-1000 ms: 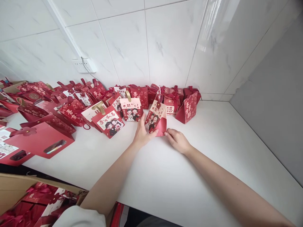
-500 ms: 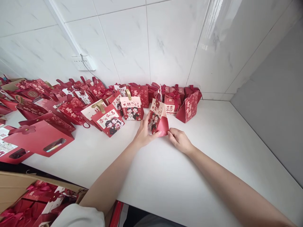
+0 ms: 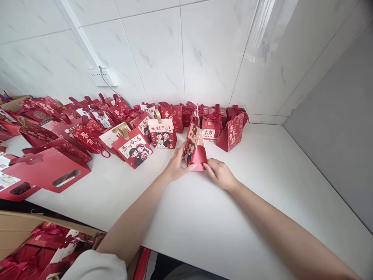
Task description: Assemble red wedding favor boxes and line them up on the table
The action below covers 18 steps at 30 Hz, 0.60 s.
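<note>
On the white table [image 3: 189, 225] we hold a red-and-cream folded-card box [image 3: 193, 147]: the fingers of our left hand [image 3: 176, 165] clamp its left side, our right hand [image 3: 219, 174] seems to pinch its near right corner. Likely light and easily creased, it suits holding by the bottom folds.

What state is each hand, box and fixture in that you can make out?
Left hand: gripping the couple-print gift box.
Right hand: fingertips on that box's lower right corner.
Couple-print gift box: upright, between both hands.
Cream-topped gift box: standing, gold handle raised.
Cardboard carton: open, holding red gift boxes.
Wall socket: cable across it; plugged in, cannot tell.
</note>
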Available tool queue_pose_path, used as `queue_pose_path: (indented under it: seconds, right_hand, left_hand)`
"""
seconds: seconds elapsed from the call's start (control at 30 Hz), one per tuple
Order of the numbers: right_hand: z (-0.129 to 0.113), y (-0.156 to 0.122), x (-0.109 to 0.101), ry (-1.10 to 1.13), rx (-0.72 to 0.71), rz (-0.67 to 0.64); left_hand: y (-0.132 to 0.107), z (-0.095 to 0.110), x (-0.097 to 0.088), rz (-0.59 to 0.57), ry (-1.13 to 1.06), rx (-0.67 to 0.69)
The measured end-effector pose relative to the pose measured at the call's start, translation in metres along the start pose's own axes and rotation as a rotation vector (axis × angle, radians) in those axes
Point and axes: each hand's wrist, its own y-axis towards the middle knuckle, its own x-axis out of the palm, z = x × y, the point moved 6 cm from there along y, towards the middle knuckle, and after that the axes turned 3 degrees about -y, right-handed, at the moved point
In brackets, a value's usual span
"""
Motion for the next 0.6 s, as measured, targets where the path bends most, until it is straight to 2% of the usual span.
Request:
queue_pose_path:
  seconds: [0.13,0.2,0.27,0.37,0.43,0.53,0.6]
  right_hand:
    - [-0.008,0.002,0.002,-0.077,-0.087,-0.026]
    - [-0.010,0.003,0.006,-0.066,-0.116,-0.090]
    - [-0.005,0.003,0.009,0.006,-0.061,-0.130]
    - [0.016,0.002,0.009,0.226,0.190,-0.083]
    - [0.028,0.001,0.009,0.329,0.311,-0.038]
    - [0.036,0.002,0.010,0.366,0.352,-0.010]
    - [0.036,0.001,0.011,0.381,0.356,-0.015]
  left_hand:
    - [-0.001,0.008,-0.009,-0.042,0.001,0.059]
    - [-0.001,0.008,-0.022,-0.091,0.030,0.064]
    - [-0.001,-0.002,-0.042,-0.102,0.116,-0.009]
    - [-0.001,-0.017,-0.083,0.115,0.308,-0.149]
    - [-0.002,-0.014,-0.105,0.313,0.361,-0.163]
    - [-0.007,0.010,-0.123,0.567,0.299,-0.095]
    - [-0.007,0.031,-0.126,0.678,0.264,-0.060]
